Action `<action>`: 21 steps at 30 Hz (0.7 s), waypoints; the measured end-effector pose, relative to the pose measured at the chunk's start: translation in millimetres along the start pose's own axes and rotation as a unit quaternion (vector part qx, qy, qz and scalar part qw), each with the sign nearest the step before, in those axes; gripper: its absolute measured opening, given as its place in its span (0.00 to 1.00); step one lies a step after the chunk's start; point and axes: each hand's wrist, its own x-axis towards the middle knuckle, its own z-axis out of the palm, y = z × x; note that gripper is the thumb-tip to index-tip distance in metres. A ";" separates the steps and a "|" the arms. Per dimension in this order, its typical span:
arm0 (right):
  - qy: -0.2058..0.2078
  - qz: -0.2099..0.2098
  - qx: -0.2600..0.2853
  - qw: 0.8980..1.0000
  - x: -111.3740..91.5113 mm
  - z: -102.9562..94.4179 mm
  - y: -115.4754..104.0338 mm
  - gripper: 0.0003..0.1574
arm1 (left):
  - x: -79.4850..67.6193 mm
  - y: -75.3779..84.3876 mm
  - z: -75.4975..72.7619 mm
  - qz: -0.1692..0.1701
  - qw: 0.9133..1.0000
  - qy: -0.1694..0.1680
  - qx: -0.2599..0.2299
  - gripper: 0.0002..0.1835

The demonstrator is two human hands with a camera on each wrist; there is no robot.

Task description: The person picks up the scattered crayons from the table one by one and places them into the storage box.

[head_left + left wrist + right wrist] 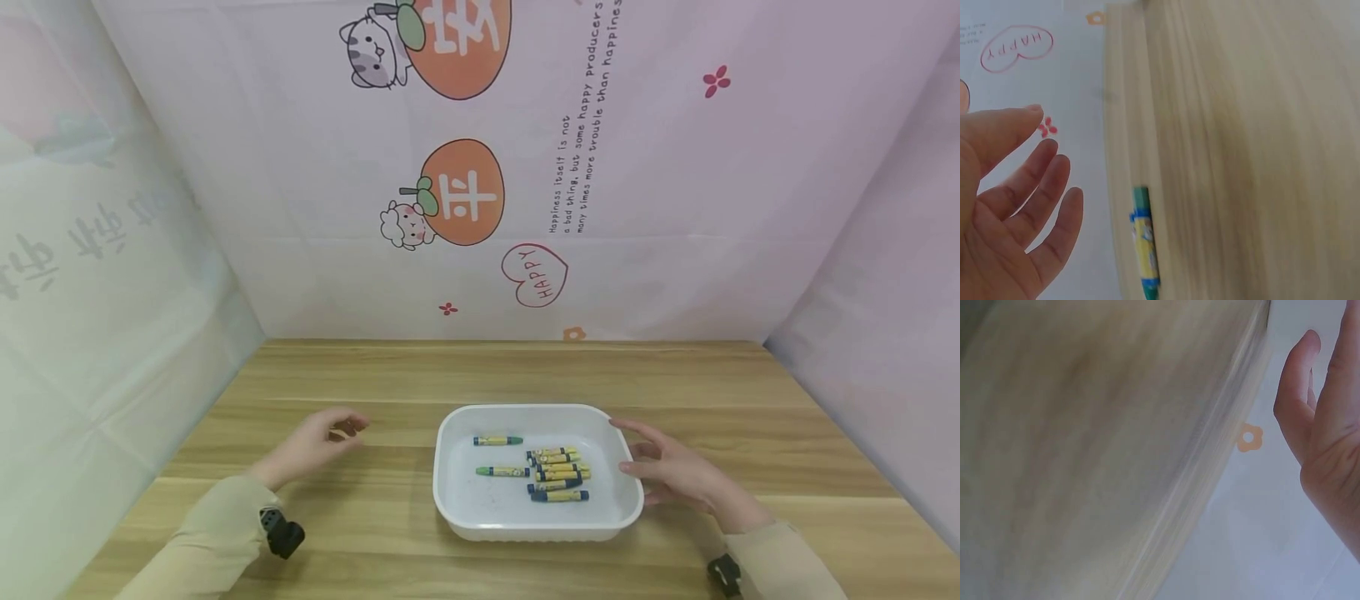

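Note:
A white plastic tray [540, 532] stands on the wooden table. Inside it, several yellow-wrapped crayons [558, 473] lie in a close stack right of the middle, with yellow tips above and dark ones below. Two green crayons [502, 472] lie apart on the tray's left side. My right hand [686, 479] is at the tray's right side, index fingertip and thumb right at the rim, fingers loosely spread. Left of the tray, my left hand [318, 442] hovers over the table with relaxed fingers and holds nothing. A green crayon [1145, 247] shows against wood grain in the left wrist view.
The wooden table [390, 375] meets a printed white cloth backdrop [660, 275] at its far edge. More pale cloth [112, 292] rises along the left and right sides. A black wrist camera [282, 533] sits on the left sleeve.

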 end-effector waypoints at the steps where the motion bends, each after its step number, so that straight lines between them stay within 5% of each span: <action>1: 0.000 0.000 -0.001 1.000 0.1 -0.2 0.0 0.50 | -0.9 -3.2 -1.4 -0.003 1.000 0.002 0.004 0.15; 10: 0.001 -0.001 -0.007 1.000 -0.1 -0.7 -0.1 0.50 | 1.6 -23.0 -5.6 -0.014 0.999 0.004 0.047 0.18; 21: 0.001 -0.002 -0.006 1.000 0.1 -0.4 0.8 0.50 | 8.2 -30.0 -6.5 -0.031 0.995 -0.053 0.081 0.24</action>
